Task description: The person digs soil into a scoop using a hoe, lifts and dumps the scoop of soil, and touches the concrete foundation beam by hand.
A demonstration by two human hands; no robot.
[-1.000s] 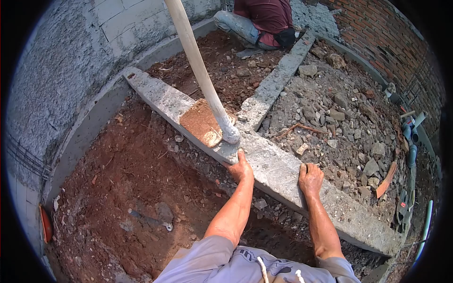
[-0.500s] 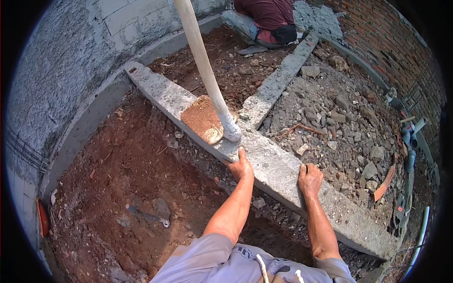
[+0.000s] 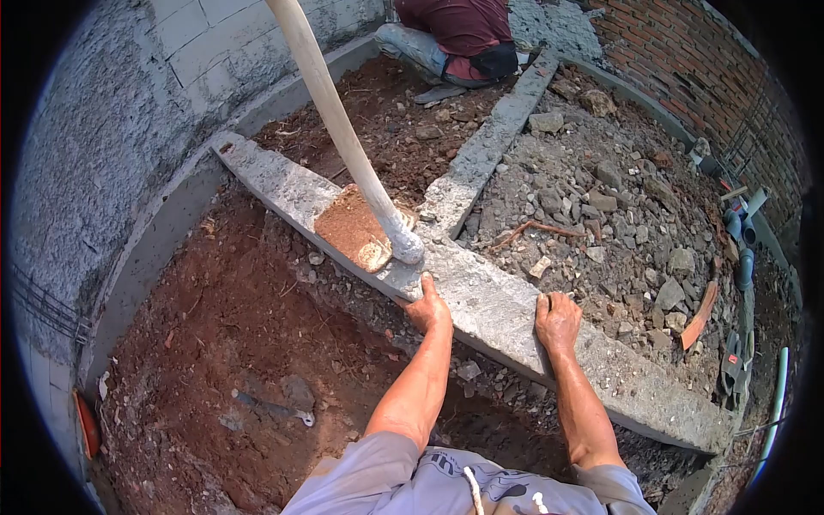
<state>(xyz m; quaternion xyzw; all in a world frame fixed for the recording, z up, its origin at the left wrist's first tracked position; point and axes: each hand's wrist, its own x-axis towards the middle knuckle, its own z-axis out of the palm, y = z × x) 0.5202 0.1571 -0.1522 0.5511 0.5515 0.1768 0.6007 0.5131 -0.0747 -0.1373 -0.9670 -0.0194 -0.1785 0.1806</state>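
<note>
A long concrete beam (image 3: 489,296) runs diagonally through the middle of the view. My left hand (image 3: 428,309) grips its near edge, thumb on top and the other fingers hidden below. Farther right, my right hand (image 3: 559,322) rests on the same beam with its fingers curled over the top. Just beyond my left hand lies a hoe on the beam, its soil-covered blade (image 3: 352,225) flat and its wooden handle (image 3: 343,129) rising toward the top. Neither hand touches the hoe.
A person in a dark red shirt (image 3: 463,30) squats at the top. A second beam (image 3: 493,142) branches away. Rubble (image 3: 601,223) lies right of it; blue pipes (image 3: 745,257) lie farther right. Below left is a dug pit (image 3: 232,343) with a short pipe (image 3: 273,406).
The view has shifted slightly, so the beam and hoe appear a little farther left. Both hands keep their places on the beam.
</note>
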